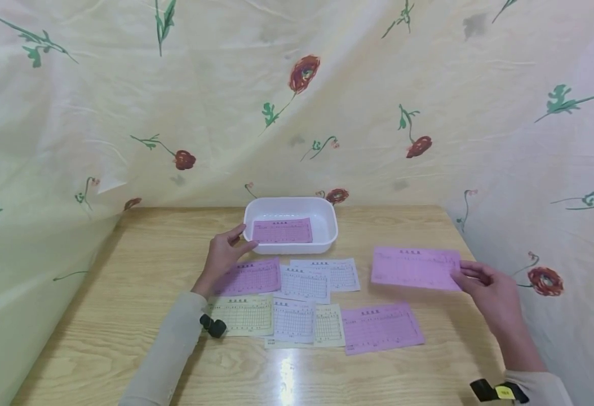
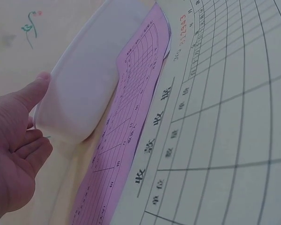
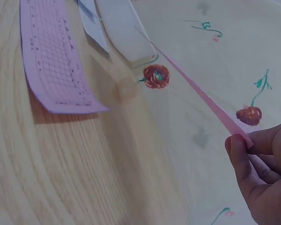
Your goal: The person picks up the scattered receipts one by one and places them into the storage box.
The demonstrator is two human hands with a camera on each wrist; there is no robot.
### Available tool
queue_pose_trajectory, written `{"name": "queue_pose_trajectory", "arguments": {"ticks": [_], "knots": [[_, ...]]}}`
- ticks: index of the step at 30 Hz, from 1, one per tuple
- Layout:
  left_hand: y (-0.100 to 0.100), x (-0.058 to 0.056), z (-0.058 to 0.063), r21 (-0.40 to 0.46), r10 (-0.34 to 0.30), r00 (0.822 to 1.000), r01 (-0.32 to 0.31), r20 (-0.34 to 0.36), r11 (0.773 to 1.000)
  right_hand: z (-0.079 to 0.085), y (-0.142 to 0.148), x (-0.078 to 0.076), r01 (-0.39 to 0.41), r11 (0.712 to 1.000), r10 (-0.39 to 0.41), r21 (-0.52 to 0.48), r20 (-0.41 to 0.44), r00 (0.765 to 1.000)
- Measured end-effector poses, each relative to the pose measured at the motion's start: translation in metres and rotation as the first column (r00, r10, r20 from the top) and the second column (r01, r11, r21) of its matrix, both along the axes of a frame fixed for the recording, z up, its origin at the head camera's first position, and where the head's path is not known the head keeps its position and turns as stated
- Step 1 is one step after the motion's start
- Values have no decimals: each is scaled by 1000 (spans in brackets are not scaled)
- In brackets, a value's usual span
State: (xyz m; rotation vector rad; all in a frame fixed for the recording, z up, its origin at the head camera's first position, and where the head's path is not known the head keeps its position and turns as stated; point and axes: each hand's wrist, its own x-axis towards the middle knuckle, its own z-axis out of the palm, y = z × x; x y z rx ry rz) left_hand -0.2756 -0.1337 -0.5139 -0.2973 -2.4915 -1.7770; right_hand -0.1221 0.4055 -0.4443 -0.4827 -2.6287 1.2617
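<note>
My right hand [image 1: 491, 287] pinches a pink receipt slip [image 1: 413, 268] by its right end, between thumb and fingers. The slip is held above the table, seen nearly edge-on in the right wrist view. At the back, my left hand [image 1: 226, 251] holds the left front corner of a white plastic tub [image 1: 322, 248], thumb at the front wall and fingers by the left end. Inside the tub lies another pink receipt slip [image 1: 283, 231]. Below the left hand, a third pink slip [image 1: 251, 276] lies partly hidden by the wrist.
Several white slips [image 1: 304, 283] and pale yellow slips [image 1: 243, 316] overlap on the wooden table [image 1: 89, 316]. One more pink slip [image 1: 383, 328] lies at the front right. A flowered cloth [image 1: 216, 101] hangs behind and beside the table.
</note>
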Motion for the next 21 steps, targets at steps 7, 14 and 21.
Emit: {"name": "queue_pose_trajectory", "arguments": {"ticks": [7,14,21], "knots": [[2,2,3,-5,19,999,-19,36,1000,7,-16,-11,-1,999,1,-42,3,1000],[1,2,2,-4,15,1000,-15,22,1000,9,-33,-28,-54,995,47,-83,-80,996],[3,1,3,-9,23,999,-23,24,1000,18,-50,-48,-116,985,101,-130,-116,988]]}}
